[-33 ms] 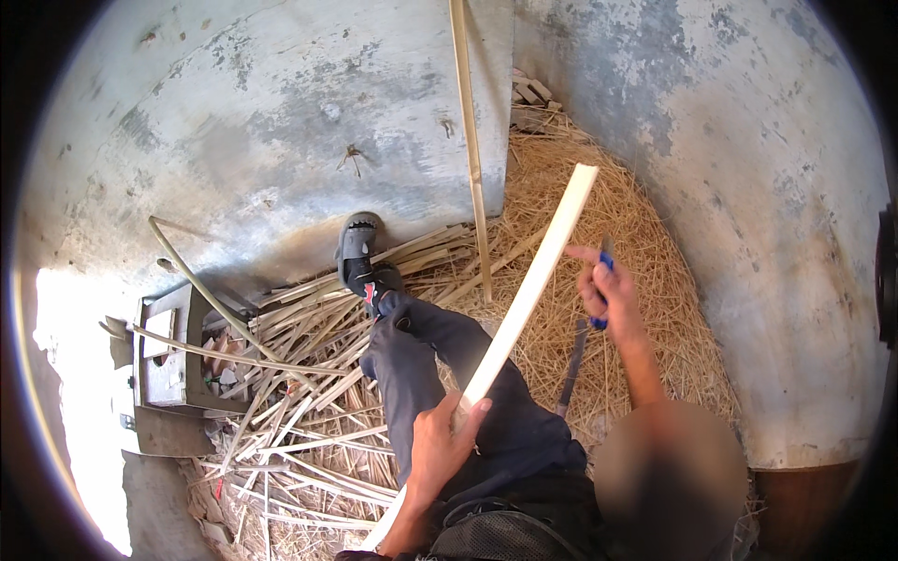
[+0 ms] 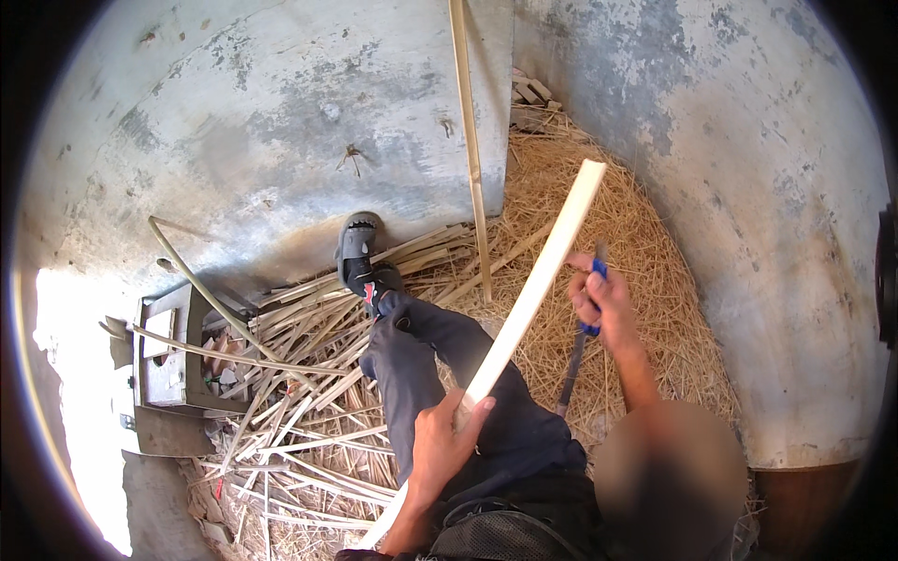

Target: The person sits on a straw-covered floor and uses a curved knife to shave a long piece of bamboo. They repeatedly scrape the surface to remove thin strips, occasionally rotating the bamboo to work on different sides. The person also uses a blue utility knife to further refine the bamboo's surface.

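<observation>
My left hand [image 2: 445, 439] is closed around the near part of a long pale wooden strip [image 2: 536, 290], perhaps split bamboo. It slants across my legs from the lower left to the upper right. My right hand [image 2: 606, 301] is closed on a blue-handled blade [image 2: 569, 372]. A long, dark, narrow blade runs from the handle toward my body, and a short metal tip shows at the other end. The right index finger reaches to the strip's edge; I cannot tell whether it touches.
Straw-like shavings [image 2: 645, 309] cover the floor on the right, and many cut strips [image 2: 318, 327] lie on the left. A pole [image 2: 468, 122] leans by the weathered wall [image 2: 281, 122]. A wooden box [image 2: 178, 351] stands at the left. My shoe [image 2: 357, 245] rests near the wall.
The far end of the strip has shifted slightly up and to the right. My right hand has moved a little left, closer to the strip, with the blue-handled blade.
</observation>
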`<state>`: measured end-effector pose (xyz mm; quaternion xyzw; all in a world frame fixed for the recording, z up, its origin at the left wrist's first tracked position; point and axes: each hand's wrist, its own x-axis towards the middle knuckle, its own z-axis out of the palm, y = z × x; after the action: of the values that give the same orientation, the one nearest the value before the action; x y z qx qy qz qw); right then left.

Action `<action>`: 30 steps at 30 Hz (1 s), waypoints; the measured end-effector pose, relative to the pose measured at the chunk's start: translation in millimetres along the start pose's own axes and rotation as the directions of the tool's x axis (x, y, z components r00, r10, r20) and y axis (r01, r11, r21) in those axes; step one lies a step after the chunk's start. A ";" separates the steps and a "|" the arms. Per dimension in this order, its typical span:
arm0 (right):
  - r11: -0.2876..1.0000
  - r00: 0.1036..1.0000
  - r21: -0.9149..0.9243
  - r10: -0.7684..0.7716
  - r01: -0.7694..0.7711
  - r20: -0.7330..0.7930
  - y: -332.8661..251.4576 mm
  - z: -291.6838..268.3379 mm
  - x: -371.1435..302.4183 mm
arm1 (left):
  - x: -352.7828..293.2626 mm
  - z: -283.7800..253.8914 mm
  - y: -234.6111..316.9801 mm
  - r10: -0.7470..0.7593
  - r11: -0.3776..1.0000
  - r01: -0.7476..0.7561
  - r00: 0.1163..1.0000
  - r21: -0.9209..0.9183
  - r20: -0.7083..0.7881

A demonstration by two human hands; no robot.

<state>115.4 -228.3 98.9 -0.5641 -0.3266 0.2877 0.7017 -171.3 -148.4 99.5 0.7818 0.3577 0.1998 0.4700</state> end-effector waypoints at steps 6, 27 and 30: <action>0.980 0.997 0.185 0.064 -0.070 0.039 -4.9 34.0 -10.7 | 7.7 2.6 15.0 0.048 0.998 -0.048 0.999 0.030 0.000; 0.947 0.952 -0.139 -0.300 0.289 -0.063 -8.5 37.9 -21.8 | 7.6 -6.3 12.1 0.012 0.994 -0.024 0.994 -0.110 -0.108; 0.778 0.943 -0.534 -0.291 0.330 0.160 -11.0 39.3 -44.1 | 9.9 -8.5 19.6 -0.035 0.990 0.019 0.992 -0.137 -0.119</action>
<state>57.6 -240.8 109.7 -0.6709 -0.5081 0.0803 0.5340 -163.0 -141.9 120.6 0.7295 0.3818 0.2643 0.5021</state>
